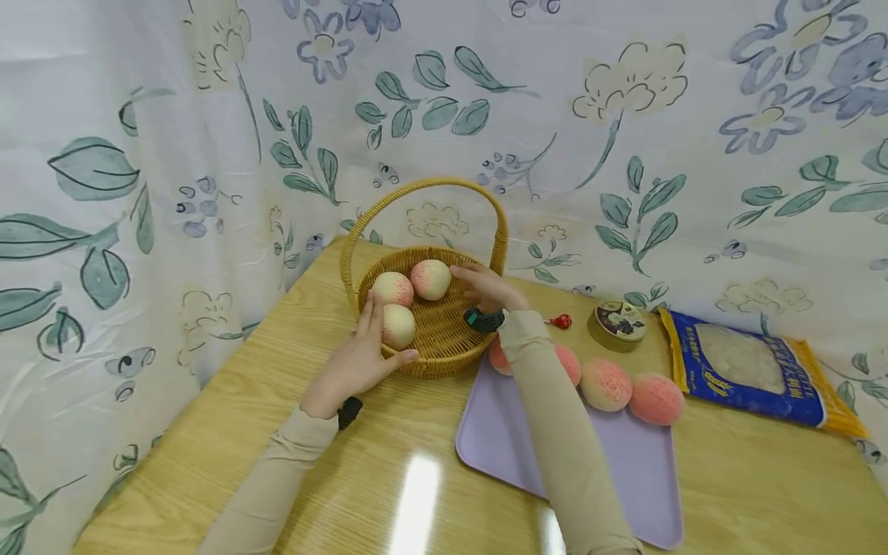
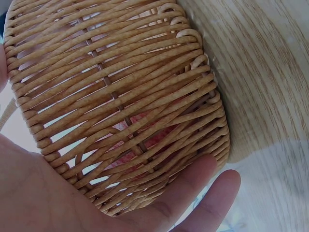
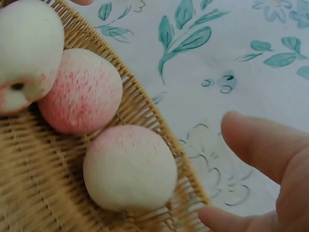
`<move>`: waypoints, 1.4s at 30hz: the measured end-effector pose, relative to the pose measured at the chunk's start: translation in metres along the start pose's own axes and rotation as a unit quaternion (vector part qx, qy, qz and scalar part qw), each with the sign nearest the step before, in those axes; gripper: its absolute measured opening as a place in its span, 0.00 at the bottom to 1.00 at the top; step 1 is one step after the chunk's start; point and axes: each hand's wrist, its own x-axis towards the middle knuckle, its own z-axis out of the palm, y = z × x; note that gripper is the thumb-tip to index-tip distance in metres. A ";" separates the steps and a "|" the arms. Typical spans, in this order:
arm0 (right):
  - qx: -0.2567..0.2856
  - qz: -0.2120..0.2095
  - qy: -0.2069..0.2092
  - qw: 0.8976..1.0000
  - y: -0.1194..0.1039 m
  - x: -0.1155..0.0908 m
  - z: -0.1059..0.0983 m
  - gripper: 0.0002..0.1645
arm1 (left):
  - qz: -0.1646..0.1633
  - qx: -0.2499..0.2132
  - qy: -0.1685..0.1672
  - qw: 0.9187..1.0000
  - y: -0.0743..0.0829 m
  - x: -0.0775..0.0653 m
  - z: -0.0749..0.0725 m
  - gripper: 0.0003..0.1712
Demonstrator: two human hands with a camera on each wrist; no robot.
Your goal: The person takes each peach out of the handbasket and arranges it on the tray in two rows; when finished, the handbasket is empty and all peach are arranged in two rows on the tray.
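Three pale pink-tinged peaches lie in the left part of a woven basket (image 1: 444, 365): one at the back (image 1: 431, 279), one at the left (image 1: 393, 290), one at the front (image 1: 398, 327). My left hand (image 1: 354, 358) rests against the basket's left front side. Its extended fingers (image 2: 188, 193) lie along the outer weave, and the thumb is at the rim. Over the basket's right side, my right hand (image 1: 489, 285) reaches in with nothing in its grasp. Its fingertips are near the back peach, spread apart in the right wrist view.
A lilac tray (image 1: 506, 443) lies front right, partly behind my right forearm, with several pinker peaches (image 1: 607, 385) along its back edge. Behind stand a small red-ended item (image 1: 562, 321), a round tin (image 1: 617, 325) and a blue-and-yellow bag (image 1: 756, 370). The basket's tall handle (image 1: 430, 183) arches upward.
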 end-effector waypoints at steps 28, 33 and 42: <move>0.052 0.019 0.214 0.975 0.015 0.052 0.048 0.48 | 0.002 0.000 -0.005 1.000 0.016 -0.003 0.012 0.65; 0.083 -0.011 0.190 0.978 0.008 0.047 0.047 0.44 | 0.001 0.001 0.012 1.000 0.013 -0.001 0.010 0.65; 0.179 -0.010 0.108 0.978 -0.009 0.050 0.043 0.39 | -0.001 0.003 0.016 1.000 0.004 -0.001 0.003 0.66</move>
